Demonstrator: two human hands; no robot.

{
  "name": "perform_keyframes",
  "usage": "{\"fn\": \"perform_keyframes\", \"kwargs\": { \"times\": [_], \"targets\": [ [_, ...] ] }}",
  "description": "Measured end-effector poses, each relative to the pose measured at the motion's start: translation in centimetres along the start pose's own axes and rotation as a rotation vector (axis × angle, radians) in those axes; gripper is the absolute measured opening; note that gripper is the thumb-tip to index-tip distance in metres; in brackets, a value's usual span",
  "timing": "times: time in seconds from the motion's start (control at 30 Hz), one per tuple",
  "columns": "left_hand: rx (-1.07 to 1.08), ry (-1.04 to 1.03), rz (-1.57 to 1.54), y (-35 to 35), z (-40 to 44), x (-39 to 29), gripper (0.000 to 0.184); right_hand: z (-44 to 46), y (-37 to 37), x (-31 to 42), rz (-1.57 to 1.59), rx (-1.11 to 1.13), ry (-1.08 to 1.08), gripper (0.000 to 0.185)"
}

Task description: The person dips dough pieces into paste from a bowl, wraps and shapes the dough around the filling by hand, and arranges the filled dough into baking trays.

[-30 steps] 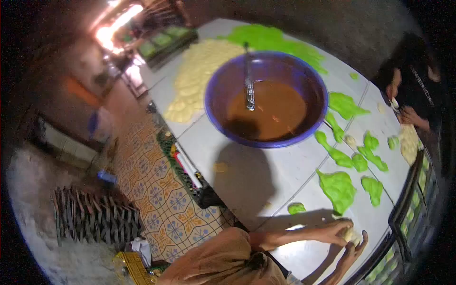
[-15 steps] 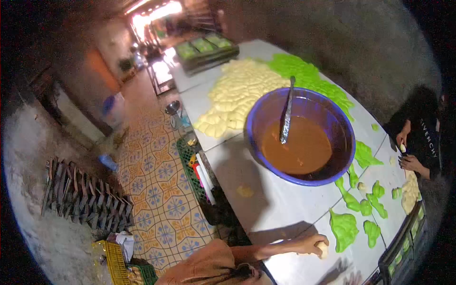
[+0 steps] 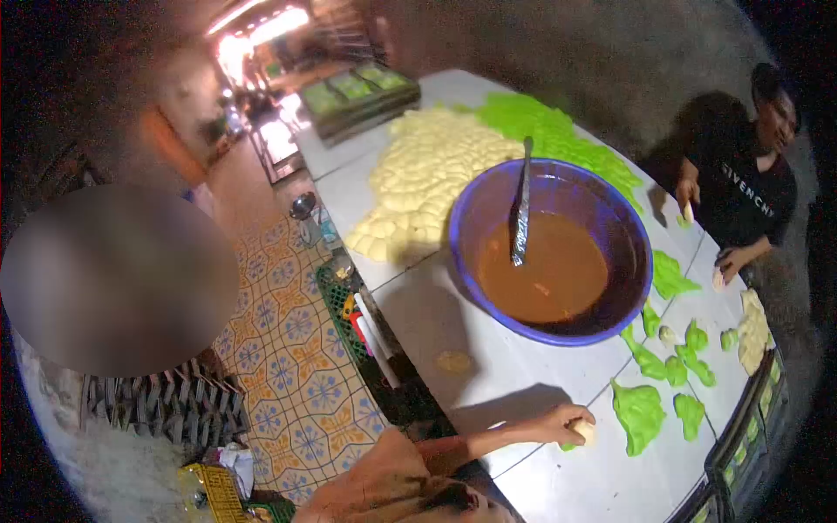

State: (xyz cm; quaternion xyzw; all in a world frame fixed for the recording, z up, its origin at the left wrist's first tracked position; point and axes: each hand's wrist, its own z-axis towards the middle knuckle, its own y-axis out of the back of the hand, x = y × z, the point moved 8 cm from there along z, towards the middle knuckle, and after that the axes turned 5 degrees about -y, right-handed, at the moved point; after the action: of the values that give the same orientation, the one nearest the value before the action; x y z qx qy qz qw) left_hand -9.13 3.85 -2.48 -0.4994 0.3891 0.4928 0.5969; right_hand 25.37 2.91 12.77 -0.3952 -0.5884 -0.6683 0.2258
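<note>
Through the head camera, my only view, I see the left hand [image 3: 561, 425] over the white tiled table [image 3: 602, 488], its fingers curled around a pale dough piece [image 3: 584, 430] that pokes out past the fingertips. Whether the piece touches the tiles I can't make out. The right hand is out of frame, so I cannot tell its grip.

I judge the piece light, soft and a little tacky, easily dented; I'd cup it around its sides with the finger pads spread, rather than pinch one end. A small green lump [image 3: 568, 448] shows just below the grip. Right of the grip lies a flattened green piece [image 3: 639, 418], likely floppier and best lifted from underneath. Beyond the grip stands a purple basin [image 3: 558, 339] of brown liquid [image 3: 558, 275], probably heavy.

Compared with half a second ago, the right hand, then a blur at the lower edge, is gone from view, and the green lump shows where I couldn't see it. The left hand keeps its hold. Far right of the grip, the co-worker's hands, close together then, are apart: one hand [image 3: 688, 192] is raised with a pale bit, the other [image 3: 732, 261] is down at the table.
</note>
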Motion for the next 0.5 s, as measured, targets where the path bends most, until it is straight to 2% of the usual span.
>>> {"fn": "perform_keyframes", "kwargs": {
  "times": [0.03, 0.1, 0.27, 0.33, 0.37, 0.4, 0.43, 0.47, 0.5],
  "targets": [
    [0.020, -0.010, -0.083, -0.8, 0.2, -1.7, 0.038, -0.1, 0.1, -0.2, -0.002, -0.002, -0.005, 0.047],
    [0.178, 0.246, -0.041, -1.8, 0.3, -5.0, 0.035, -0.7, 0.4, -0.6, 0.007, -0.002, -0.012, 0.048],
    [0.230, 0.211, -0.058, -3.7, -0.6, -6.2, 0.036, -1.8, -0.9, -1.2, 0.105, 0.110, 0.014, 0.051],
    [0.228, 0.193, -0.026, -2.9, -0.6, -7.3, 0.035, -1.6, -7.1, 0.1, 0.262, 0.316, 0.000, 0.053],
    [0.244, 0.188, -0.035, -2.8, -0.7, -8.7, 0.036, -2.0, -12.3, 0.7, 0.479, 0.409, -0.094, 0.065],
    [0.219, 0.131, 0.017, -2.0, -0.4, -8.3, 0.035, -2.4, -17.1, 3.5, 0.424, 0.563, -0.153, 0.075],
    [0.168, 0.165, -0.027, -0.9, -0.2, -8.0, 0.035, -3.6, -20.6, 7.1, 0.418, 0.791, -0.167, 0.080],
    [0.116, 0.195, -0.072, 0.1, 0.0, -7.7, 0.035, -3.7, -23.6, 8.9, 0.512, 0.911, -0.082, 0.065],
    [0.095, 0.162, -0.009, 1.4, 0.1, -8.3, 0.036, -4.7, -23.9, 12.7, 0.357, 0.929, -0.091, 0.069]
  ]
}}
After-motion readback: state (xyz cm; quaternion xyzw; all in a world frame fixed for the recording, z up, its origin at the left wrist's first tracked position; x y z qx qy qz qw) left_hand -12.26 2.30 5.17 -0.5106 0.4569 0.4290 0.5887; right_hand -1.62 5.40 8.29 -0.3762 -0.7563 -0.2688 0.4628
